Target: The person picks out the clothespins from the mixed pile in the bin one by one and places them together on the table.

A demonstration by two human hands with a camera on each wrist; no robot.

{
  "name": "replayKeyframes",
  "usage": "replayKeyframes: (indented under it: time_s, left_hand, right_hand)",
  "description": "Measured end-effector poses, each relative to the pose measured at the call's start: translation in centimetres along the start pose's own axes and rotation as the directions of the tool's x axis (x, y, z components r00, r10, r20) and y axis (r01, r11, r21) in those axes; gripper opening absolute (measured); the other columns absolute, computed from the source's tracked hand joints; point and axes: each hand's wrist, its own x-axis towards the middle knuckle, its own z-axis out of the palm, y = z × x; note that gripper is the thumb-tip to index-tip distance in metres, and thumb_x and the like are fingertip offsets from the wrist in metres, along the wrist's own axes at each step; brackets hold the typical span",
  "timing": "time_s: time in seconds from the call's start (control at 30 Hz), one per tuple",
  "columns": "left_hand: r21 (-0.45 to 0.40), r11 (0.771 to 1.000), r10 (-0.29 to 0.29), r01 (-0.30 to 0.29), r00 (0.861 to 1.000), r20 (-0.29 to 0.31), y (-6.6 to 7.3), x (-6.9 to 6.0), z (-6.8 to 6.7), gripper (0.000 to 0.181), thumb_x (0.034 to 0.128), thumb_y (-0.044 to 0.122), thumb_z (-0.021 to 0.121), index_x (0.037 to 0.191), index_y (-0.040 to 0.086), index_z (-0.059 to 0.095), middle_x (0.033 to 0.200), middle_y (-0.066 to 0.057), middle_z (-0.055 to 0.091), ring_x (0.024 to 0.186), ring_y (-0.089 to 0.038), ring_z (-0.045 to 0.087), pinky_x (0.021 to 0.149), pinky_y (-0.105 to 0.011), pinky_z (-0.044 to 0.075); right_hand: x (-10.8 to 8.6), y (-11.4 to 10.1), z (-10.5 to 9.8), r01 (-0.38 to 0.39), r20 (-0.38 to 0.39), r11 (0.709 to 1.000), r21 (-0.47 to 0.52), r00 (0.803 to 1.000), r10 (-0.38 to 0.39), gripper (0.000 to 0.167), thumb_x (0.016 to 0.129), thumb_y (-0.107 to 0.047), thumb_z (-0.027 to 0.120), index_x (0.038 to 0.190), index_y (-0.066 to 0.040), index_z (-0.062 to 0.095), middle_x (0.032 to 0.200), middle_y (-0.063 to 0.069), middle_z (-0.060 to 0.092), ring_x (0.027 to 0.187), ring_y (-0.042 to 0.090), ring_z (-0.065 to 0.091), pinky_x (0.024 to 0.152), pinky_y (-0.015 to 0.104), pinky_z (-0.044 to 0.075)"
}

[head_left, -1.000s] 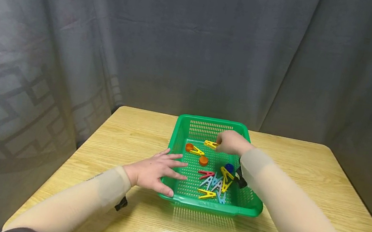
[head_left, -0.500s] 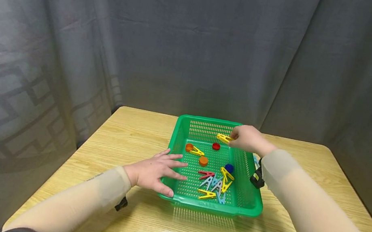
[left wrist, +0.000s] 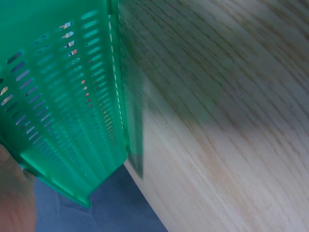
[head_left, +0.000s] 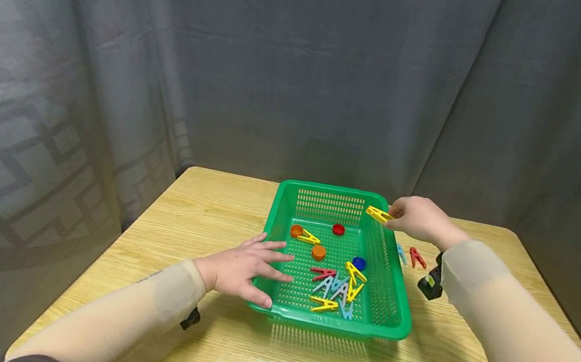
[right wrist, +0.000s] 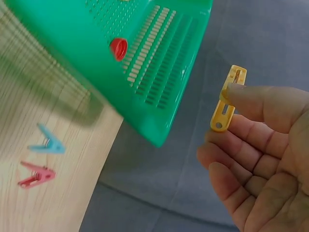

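Observation:
My right hand (head_left: 422,219) pinches a yellow clothespin (right wrist: 229,99) between thumb and fingers, above the right rim of a green basket (head_left: 399,289). With fingers spread, my left hand (head_left: 244,266) rests at the basket's left rim, its thumb on the front left corner. Inside the basket lie several clothespins: a red clothespin (head_left: 322,274), a yellow clothespin (head_left: 323,304), and light blue and other yellow ones bunched near the front. Among them are a red cap (head_left: 338,230), a blue cap (head_left: 359,263) and two orange caps, one being the nearer orange cap (head_left: 318,252).
On the wooden table (head_left: 222,208), right of the basket, lie a red clothespin (head_left: 418,258) and a light blue clothespin (head_left: 401,253), also visible in the right wrist view. Grey curtain (head_left: 307,81) hangs behind and at both sides of the table.
My right hand has moved rightward with the yellow clothespin, from inside the basket to over its right rim. The red cap and the clothespins on the table came into sight. My left hand stayed put.

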Motion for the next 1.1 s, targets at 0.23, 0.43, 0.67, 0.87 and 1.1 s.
replayKeyframes:
  time_s: [0.23, 0.43, 0.67, 0.87, 1.1]
  left_hand:
    - [-0.003, 1.0, 0.001, -0.001, 1.0, 0.004, 0.0, 0.0, 0.0, 0.06, 0.0856, 0.063, 0.055, 0.134, 0.028, 0.059, 0.153, 0.0, 0.036, 0.147, -0.022, 0.013, 0.115, -0.053, 0.0]
    - [0.0, 1.0, 0.004, -0.004, 1.0, 0.002, 0.0, -0.1, 0.0, 0.058, 0.086, 0.061, 0.056, 0.134, 0.028, 0.059, 0.153, 0.0, 0.036, 0.147, -0.022, 0.012, 0.115, -0.053, 0.0]
    - [0.001, 1.0, 0.003, -0.003, 1.0, -0.001, 0.0, -0.1, 0.0, 0.059, 0.0855, 0.061, 0.057, 0.134, 0.027, 0.059, 0.153, 0.001, 0.035, 0.147, -0.022, 0.012, 0.115, -0.052, 0.0]
    - [-0.003, 1.0, 0.007, -0.007, 1.0, -0.004, -0.1, -0.2, 0.1, 0.059, 0.0855, 0.06, 0.057, 0.134, 0.027, 0.06, 0.153, 0.0, 0.036, 0.147, -0.022, 0.012, 0.115, -0.053, 0.0]
    - [0.008, 1.0, 0.004, -0.004, 1.0, -0.005, -0.1, -0.3, 0.1, 0.058, 0.0852, 0.06, 0.058, 0.134, 0.028, 0.059, 0.153, 0.002, 0.035, 0.147, -0.021, 0.012, 0.115, -0.053, 0.001]
  right_hand:
    - [-0.5, 2.6, -0.4, -0.055, -0.011, 0.998, -0.013, 0.998, 0.055, 0.036, 0.089, -0.022, 0.067, 0.11, 0.007, 0.063, 0.105, 0.021, 0.065, 0.093, 0.036, 0.06, 0.078, 0.052, 0.049]
    - [-1.1, 4.8, -0.8, -0.09, -0.019, 0.996, 0.021, 0.996, 0.091, 0.039, 0.09, -0.022, 0.065, 0.112, 0.01, 0.061, 0.107, 0.025, 0.063, 0.095, 0.038, 0.059, 0.078, 0.053, 0.049]
    - [-1.6, 6.8, -0.9, -0.156, -0.027, 0.986, 0.052, 0.987, 0.157, 0.041, 0.09, -0.022, 0.064, 0.112, 0.012, 0.06, 0.107, 0.028, 0.061, 0.094, 0.04, 0.058, 0.075, 0.051, 0.05]
    - [-1.9, 8.5, -0.3, -0.223, -0.001, 0.971, 0.086, 0.975, 0.224, 0.042, 0.091, -0.023, 0.062, 0.112, 0.013, 0.058, 0.106, 0.028, 0.059, 0.092, 0.038, 0.056, 0.07, 0.046, 0.049]
    - [-2.1, 10.6, 1.0, -0.308, 0.007, 0.945, 0.112, 0.951, 0.309, 0.045, 0.091, -0.028, 0.061, 0.112, 0.013, 0.057, 0.106, 0.028, 0.058, 0.088, 0.036, 0.056, 0.066, 0.042, 0.047]
